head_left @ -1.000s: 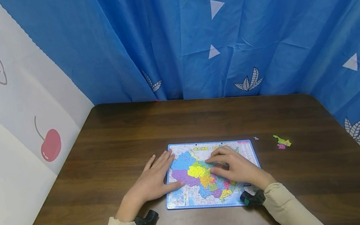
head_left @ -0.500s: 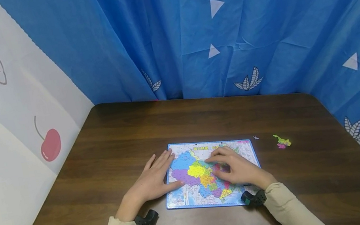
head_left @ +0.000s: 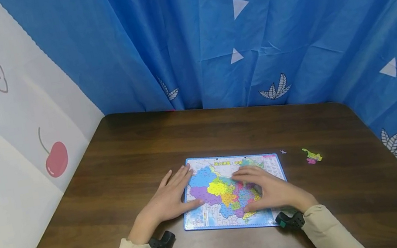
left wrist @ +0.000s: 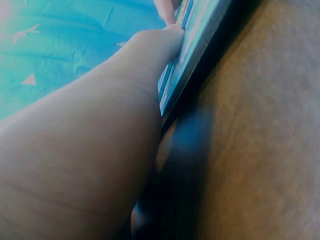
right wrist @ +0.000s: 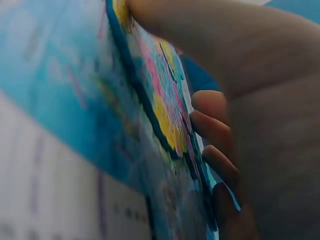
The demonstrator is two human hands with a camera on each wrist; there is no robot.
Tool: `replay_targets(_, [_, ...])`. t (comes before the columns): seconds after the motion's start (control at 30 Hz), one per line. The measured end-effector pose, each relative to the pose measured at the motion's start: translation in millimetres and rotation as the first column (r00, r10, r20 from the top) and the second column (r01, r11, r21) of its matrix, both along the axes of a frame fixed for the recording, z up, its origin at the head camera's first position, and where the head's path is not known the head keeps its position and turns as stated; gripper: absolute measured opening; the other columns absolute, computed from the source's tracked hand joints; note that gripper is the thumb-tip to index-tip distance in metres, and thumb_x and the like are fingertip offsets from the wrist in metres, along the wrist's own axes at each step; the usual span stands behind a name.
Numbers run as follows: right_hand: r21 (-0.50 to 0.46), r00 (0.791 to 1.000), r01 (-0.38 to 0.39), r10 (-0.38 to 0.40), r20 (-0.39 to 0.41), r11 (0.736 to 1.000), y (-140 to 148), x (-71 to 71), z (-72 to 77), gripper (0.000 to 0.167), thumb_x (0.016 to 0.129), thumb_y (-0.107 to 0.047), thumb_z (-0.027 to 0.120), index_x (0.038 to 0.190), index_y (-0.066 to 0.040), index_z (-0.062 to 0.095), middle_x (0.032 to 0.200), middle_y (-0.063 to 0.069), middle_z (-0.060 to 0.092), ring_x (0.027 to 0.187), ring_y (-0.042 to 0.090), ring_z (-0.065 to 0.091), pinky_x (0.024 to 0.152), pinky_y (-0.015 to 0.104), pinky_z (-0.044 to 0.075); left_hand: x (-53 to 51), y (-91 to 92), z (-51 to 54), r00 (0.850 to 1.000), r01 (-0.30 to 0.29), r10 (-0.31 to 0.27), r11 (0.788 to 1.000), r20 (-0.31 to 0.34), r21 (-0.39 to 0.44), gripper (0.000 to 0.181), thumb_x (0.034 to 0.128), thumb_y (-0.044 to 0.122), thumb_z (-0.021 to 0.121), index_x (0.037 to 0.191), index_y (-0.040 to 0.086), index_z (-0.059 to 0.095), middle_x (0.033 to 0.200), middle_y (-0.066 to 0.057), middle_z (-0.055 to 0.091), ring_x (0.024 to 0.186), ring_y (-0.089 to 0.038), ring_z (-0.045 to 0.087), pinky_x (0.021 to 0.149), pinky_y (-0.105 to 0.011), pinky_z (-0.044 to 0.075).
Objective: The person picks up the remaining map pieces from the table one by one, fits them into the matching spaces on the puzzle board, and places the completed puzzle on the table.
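Observation:
A blue-rimmed map puzzle board [head_left: 195,221] lies on the table, its middle covered with coloured province pieces. My left hand [head_left: 166,201] rests flat across the board's left edge, fingers spread and thumb laid over the purple piece [head_left: 204,195]. In the left wrist view, that thumb [left wrist: 155,47] reaches onto the board's edge. Over the right half of the map, my right hand [head_left: 271,186] is spread wide, thumb near the lower pieces and fingers near the upper ones. The right wrist view has these fingers [right wrist: 215,127] at the map surface, with no loose piece visible between them.
Right of the board lie a yellow-green puzzle piece [head_left: 316,157], a pink piece [head_left: 311,161] touching it, and a tiny grey piece [head_left: 283,151]. Behind the brown wooden table [head_left: 139,147] hangs a blue curtain [head_left: 186,55]; a white printed cloth [head_left: 21,111] hangs at left.
My right hand has shifted slightly right, and its thumb has moved away from the fingers toward the lower map. The left hand and the loose pieces stay put.

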State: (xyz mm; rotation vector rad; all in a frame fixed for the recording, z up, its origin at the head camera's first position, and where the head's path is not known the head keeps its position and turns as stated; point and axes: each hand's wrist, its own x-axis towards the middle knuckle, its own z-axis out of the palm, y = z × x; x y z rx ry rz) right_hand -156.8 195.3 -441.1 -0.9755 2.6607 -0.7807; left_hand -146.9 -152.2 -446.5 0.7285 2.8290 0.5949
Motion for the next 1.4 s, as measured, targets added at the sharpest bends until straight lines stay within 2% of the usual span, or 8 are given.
replay_targets(0.1, [-0.013,0.999,-0.021,0.022,0.042,1.0,2.2,1.5,2.4,0.098,0.07,-0.067,0.085,0.155,-0.031,0.048,0.162,-0.004,0.042,0.154,0.033,0.03,0.117,0.07,0.03,-0.2,0.3,0.1,1.0,0.001,-0.001,1.0,0.001,0.0,0.099,0.0898,0.072,0.059,0.164,0.014,0.029,0.173,-0.003,0.015,0.161,-0.023,0.012,0.129,-0.055,0.003])
replay_targets(0.2, [-0.026,0.997,-0.048,0.049,0.065,0.999,4.0,1.4,2.9,0.103,0.068,-0.063,0.089,0.156,-0.03,0.046,0.164,-0.002,0.04,0.155,0.036,0.027,0.117,0.072,0.028,0.0,0.5,0.4,1.0,0.001,-0.001,1.0,0.002,0.001,0.099,0.0898,0.072,0.06,0.164,0.014,0.029,0.173,-0.003,0.015,0.161,-0.023,0.012,0.129,-0.055,0.003])
replay_targets(0.53, [-0.022,0.997,-0.041,0.042,0.061,0.999,3.3,0.3,3.0,0.1,0.068,-0.064,0.088,0.154,-0.03,0.049,0.162,-0.003,0.043,0.153,0.033,0.032,0.116,0.07,0.031,0.9,0.7,1.4,1.0,-0.003,0.003,1.0,-0.011,0.008,0.098,0.0898,0.072,0.06,0.163,0.013,0.031,0.173,-0.004,0.018,0.161,-0.023,0.014,0.129,-0.055,0.005])
replay_targets(0.8, [-0.033,0.996,-0.014,0.017,0.091,0.999,2.3,0.4,3.7,0.095,0.068,-0.063,0.088,0.151,-0.031,0.053,0.16,-0.006,0.044,0.152,0.03,0.033,0.117,0.07,0.031,0.6,0.6,-0.3,1.0,-0.003,0.003,1.0,-0.012,0.005,0.098,0.0898,0.073,0.059,0.163,0.014,0.031,0.173,-0.003,0.017,0.161,-0.022,0.013,0.129,-0.054,0.004])
replay_targets(1.4, [-0.032,0.997,-0.013,0.015,0.076,0.999,3.7,2.3,2.8,0.102,0.068,-0.064,0.088,0.155,-0.03,0.048,0.163,-0.007,0.042,0.154,0.029,0.031,0.119,0.068,0.029,0.4,1.0,0.4,1.0,-0.001,0.001,1.0,-0.018,0.008,0.097,0.0898,0.07,0.061,0.163,0.014,0.033,0.173,-0.004,0.018,0.161,-0.024,0.014,0.129,-0.056,0.005])
